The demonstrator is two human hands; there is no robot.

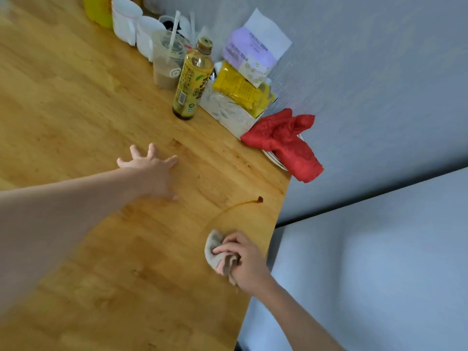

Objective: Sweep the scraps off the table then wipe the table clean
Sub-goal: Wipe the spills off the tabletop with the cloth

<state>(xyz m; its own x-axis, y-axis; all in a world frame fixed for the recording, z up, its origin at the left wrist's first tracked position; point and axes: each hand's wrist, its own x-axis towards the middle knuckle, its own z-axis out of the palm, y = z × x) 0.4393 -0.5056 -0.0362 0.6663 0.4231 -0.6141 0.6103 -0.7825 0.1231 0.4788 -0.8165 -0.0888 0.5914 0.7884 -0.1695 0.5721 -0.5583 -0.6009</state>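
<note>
Nearest, the right hand (243, 259) grips a crumpled beige cloth (217, 252) (damp-looking, bunched in the fingers) pressed on the wooden table (101, 249) near its right edge. Just beyond the cloth a thin brown streak (238, 205) arcs away, ending in a dark drop. Farther off, the left hand (152, 171) rests flat, fingers spread, on the wood.
</note>
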